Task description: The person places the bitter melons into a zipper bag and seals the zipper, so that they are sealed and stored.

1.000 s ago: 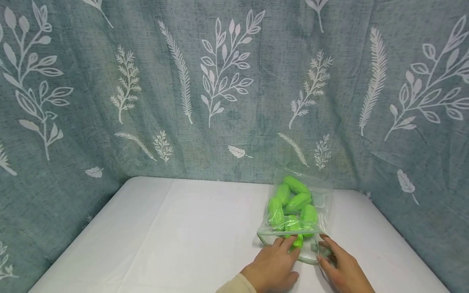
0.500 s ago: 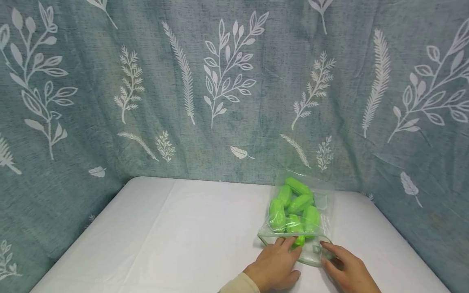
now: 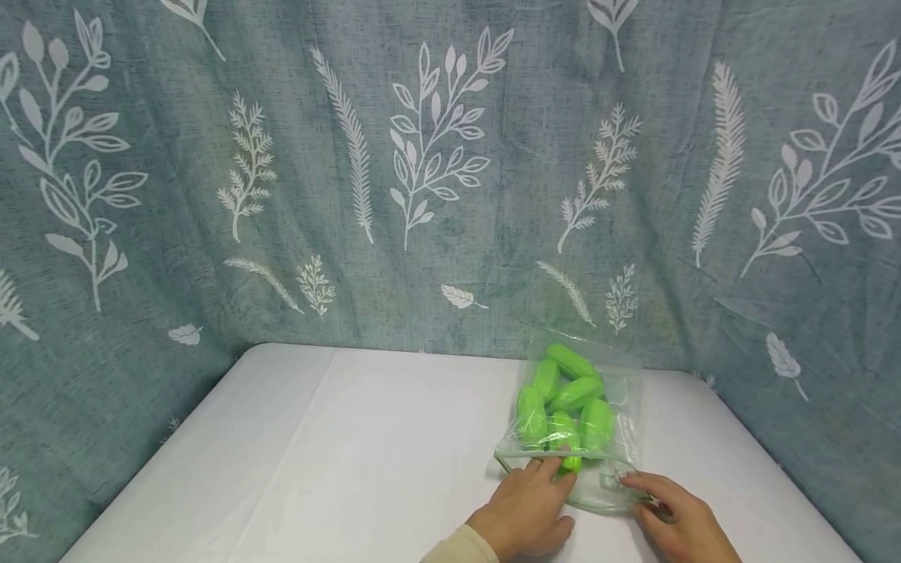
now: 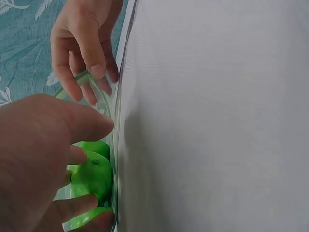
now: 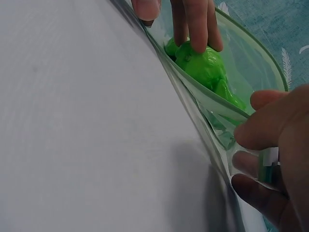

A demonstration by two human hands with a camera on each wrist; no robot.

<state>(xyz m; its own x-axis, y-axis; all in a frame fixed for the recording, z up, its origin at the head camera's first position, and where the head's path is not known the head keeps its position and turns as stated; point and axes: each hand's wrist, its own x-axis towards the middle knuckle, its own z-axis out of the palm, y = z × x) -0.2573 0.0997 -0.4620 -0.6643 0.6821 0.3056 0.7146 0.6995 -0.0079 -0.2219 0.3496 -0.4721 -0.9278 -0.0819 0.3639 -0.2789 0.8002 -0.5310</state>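
A clear zip bag [image 3: 619, 438] lies on the white table with its mouth toward me. It contains several bright green, elongated, vegetable-like pieces [image 3: 531, 414] of uncertain kind. My left hand [image 3: 524, 504] reaches in at the mouth, its extended fingers touching the nearest green piece [image 5: 200, 65]. In the right wrist view the left thumb [image 5: 146, 8] stays outside the rim. My right hand [image 3: 676, 516] holds the right corner of the bag's mouth between thumb and fingers. The left wrist view shows that corner, the green-edged rim [image 4: 100, 92], by the right fingertips.
A white cloth covers the table [image 3: 366, 453]. Behind it and at both sides hangs a blue-green curtain [image 3: 450, 195] with white leaf patterns. The bag's far end meets the table's back edge.
My right hand has moved a little to the right with the bag's corner, and the mouth is stretched wider. The left hand stays nearly in place at the nearest green piece.
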